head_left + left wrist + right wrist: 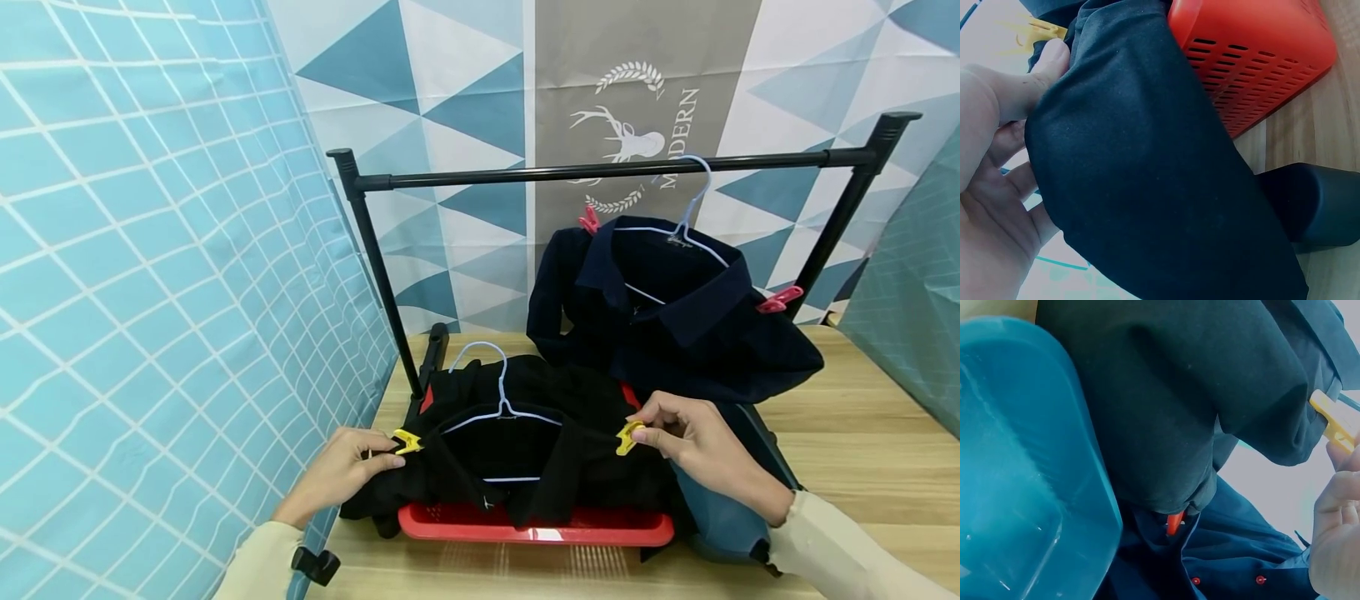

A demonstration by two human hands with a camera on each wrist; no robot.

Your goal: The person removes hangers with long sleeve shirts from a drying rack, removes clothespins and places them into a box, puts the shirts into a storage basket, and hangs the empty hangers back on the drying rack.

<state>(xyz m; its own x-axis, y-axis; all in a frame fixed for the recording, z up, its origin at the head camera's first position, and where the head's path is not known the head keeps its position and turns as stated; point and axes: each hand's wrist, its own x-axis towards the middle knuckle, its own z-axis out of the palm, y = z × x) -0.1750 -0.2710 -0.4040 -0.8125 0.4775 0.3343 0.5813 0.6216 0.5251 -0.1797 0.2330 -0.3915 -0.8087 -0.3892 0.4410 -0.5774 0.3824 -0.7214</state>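
Note:
A black shirt lies over a red basket, with a light-blue hanger inside its collar. At its left shoulder area, my left hand pinches the black fabric right beside a yellow clothespin. The left wrist view shows my thumb against the cloth, just below that clothespin. On the other side, my right hand pinches a second yellow clothespin; its tip meets the fabric in the right wrist view, where the clothespin shows clearly.
Behind, a navy shirt hangs from a black rack's rod on a light-blue hanger, with pink clothespins at its shoulders. A blue basin stands on the wooden table at right.

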